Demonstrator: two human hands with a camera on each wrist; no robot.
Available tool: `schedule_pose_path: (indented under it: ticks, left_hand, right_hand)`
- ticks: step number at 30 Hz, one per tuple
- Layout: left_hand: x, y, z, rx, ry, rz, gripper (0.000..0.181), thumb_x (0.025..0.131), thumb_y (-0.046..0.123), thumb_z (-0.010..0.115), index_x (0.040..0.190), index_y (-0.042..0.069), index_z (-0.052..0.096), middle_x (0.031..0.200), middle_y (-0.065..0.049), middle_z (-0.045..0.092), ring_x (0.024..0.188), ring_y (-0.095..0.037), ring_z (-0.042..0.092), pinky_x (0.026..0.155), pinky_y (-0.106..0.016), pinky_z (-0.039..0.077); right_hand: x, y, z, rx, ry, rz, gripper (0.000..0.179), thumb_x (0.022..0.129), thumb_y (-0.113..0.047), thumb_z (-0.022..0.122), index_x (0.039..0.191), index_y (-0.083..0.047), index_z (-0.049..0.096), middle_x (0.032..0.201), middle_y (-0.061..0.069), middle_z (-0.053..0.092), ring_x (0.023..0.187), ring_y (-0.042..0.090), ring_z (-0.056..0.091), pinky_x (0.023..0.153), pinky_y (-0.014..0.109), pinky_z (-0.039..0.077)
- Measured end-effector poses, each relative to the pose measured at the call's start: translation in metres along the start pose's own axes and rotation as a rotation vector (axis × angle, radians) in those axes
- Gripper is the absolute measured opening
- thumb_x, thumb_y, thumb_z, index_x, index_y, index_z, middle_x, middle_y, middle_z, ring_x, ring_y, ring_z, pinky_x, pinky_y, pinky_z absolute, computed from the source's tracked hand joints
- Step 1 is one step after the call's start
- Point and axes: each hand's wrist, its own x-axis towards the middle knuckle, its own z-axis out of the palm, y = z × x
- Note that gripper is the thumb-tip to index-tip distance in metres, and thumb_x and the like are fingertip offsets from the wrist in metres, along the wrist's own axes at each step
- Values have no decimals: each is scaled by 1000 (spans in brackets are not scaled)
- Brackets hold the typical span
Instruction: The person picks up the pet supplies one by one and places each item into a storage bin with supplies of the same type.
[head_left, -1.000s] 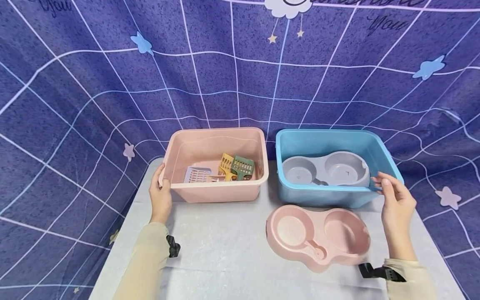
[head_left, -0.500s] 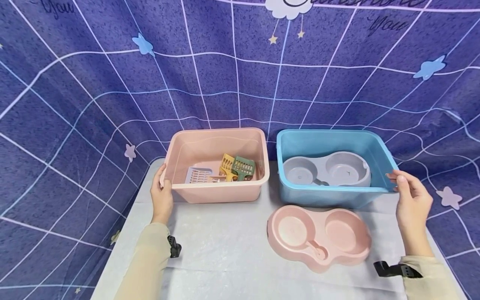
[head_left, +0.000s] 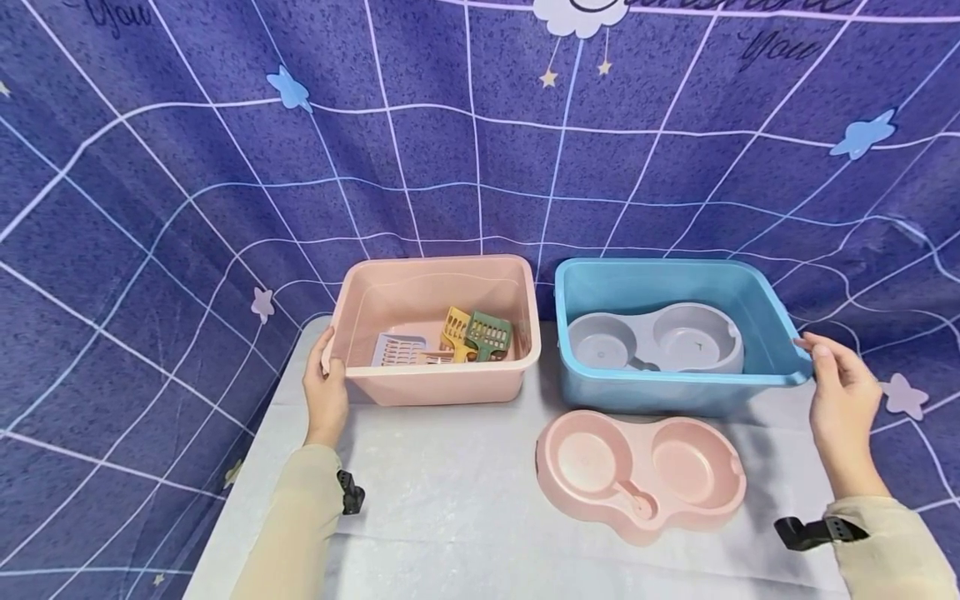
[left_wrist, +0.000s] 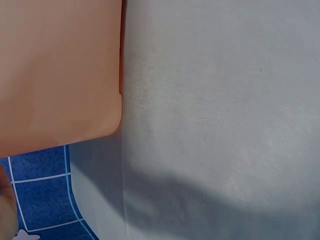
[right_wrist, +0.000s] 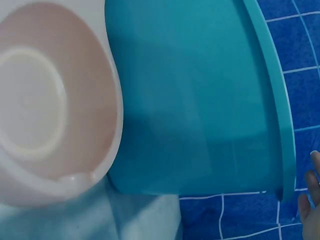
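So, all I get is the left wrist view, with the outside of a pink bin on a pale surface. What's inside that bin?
Observer: Slotted scoops, among them a yellow scoop and a green scoop.
Visitor: And where's the person's other hand?
Observer: The right hand is at the right end of a blue bin.
Visitor: Does that one hold anything?
Observer: Yes, a grey double bowl.
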Motion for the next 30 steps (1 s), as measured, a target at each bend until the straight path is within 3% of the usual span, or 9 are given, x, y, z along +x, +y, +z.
schedule_pose_path:
  ticks: [5, 13, 22, 30]
  left_hand:
    - [1, -1, 0, -8, 1, 1, 48, 92, 3, 37, 139, 12, 42, 147, -5, 34, 133, -22, 32, 108, -36, 29]
    - [1, -2, 0, -3, -1, 9, 48, 92, 4, 37, 139, 12, 42, 147, -6, 34, 133, -23, 33, 108, -36, 29]
    - [2, -2, -1, -6, 7, 17, 49, 92, 3, 36, 139, 12, 43, 146, -5, 35, 132, -22, 34, 108, -36, 29]
    - [2, -3, 0, -15, 4, 7, 49, 92, 3, 36, 139, 12, 42, 147, -5, 34, 132, -22, 34, 108, -36, 29]
  right_hand:
    - [9, 7, -3, 50, 2, 37, 23, 92, -4, 54, 108, 11, 63, 88, -6, 69, 93, 9, 60, 82, 12, 40]
    - [21, 12, -6, 189, 78, 149, 22, 91, -6, 57, 105, 8, 65, 87, -3, 71, 86, 11, 61, 70, 13, 41]
    - [26, 29, -5, 166, 61, 243, 22, 90, -2, 57, 109, 2, 66, 92, -5, 69, 89, 6, 60, 76, 10, 42]
    - [24, 43, 0, -17, 101, 333, 23, 89, -11, 62, 110, -9, 69, 93, -12, 65, 86, 1, 55, 72, 7, 39]
